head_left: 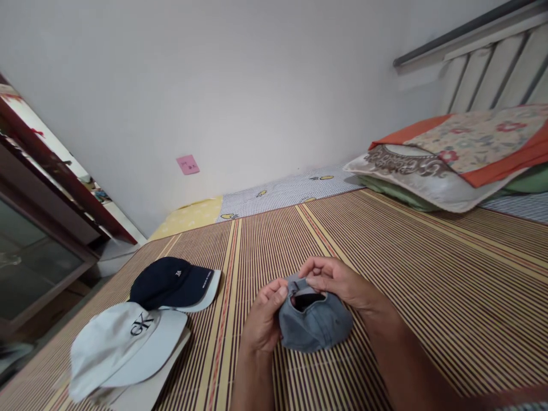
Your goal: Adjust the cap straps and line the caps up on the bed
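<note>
Both hands hold a blue-grey baseball cap [319, 328] just above the striped bamboo mat, its back opening and adjusting strap turned up toward the far side. My left hand [268, 314] pinches the cap's left edge at the strap end. With thumb and fingers, my right hand [334, 281] grips the strap on the other side of the opening. To the left lies a white cap [115, 342] with dark letters on its front, resting on a beige brim. Behind it sits a navy cap [169, 282] with a pale brim edge.
The bamboo mat [269, 245] covers the bed. Pillows and an orange floral cloth [475, 142] are piled at the back right, below a radiator [492, 71]. A pink note [188, 165] is stuck on the wall. A glass-fronted cabinet [34, 257] stands left.
</note>
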{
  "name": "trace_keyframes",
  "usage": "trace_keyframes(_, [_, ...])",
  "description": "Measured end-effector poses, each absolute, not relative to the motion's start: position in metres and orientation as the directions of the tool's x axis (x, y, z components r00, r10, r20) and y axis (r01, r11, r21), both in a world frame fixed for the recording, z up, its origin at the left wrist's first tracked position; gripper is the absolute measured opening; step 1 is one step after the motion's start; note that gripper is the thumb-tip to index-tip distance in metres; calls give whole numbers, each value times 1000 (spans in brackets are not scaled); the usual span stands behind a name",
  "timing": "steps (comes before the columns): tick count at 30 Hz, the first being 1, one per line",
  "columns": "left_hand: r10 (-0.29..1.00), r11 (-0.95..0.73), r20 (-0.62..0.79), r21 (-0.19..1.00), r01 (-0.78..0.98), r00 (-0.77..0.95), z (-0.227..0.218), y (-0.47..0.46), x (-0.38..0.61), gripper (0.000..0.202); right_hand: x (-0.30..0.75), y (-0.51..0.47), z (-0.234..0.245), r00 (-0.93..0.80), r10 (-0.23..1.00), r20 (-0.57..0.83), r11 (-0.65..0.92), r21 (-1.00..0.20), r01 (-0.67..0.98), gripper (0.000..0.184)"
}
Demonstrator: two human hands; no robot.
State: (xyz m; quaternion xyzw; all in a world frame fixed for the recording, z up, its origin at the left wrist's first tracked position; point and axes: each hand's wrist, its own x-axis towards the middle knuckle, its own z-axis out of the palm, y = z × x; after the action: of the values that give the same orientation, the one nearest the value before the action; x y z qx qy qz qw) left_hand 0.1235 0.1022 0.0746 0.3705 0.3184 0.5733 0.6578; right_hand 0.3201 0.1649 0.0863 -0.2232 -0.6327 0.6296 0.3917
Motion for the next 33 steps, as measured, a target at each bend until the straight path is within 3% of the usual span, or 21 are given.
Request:
trace_keyframes(9, [986, 54, 32, 870, -490, 164, 74, 103, 116, 37, 325, 169, 76, -533, 822, 199, 47, -957, -286, 30])
trace_keyframes(17, [953, 82, 44, 914, -396, 299, 67, 103, 99, 34, 328, 167, 76, -556, 816, 161, -87, -915, -394, 32])
trace_keyframes(25, [951, 51, 102, 878, -476, 291, 63, 102, 96, 28, 335, 175, 71, -722, 683, 112, -9, -987, -162, 45])
trace_keyframes(28, [948, 67, 97, 871, -486, 305, 63, 101, 93, 30, 336, 176, 69, -698, 702, 143, -65, -963, -262, 45])
trace_keyframes(33, [936, 89, 97, 864, -495, 339, 64, 99, 89, 31, 340, 169, 70, -565, 800, 203, -132, -859, -495, 29])
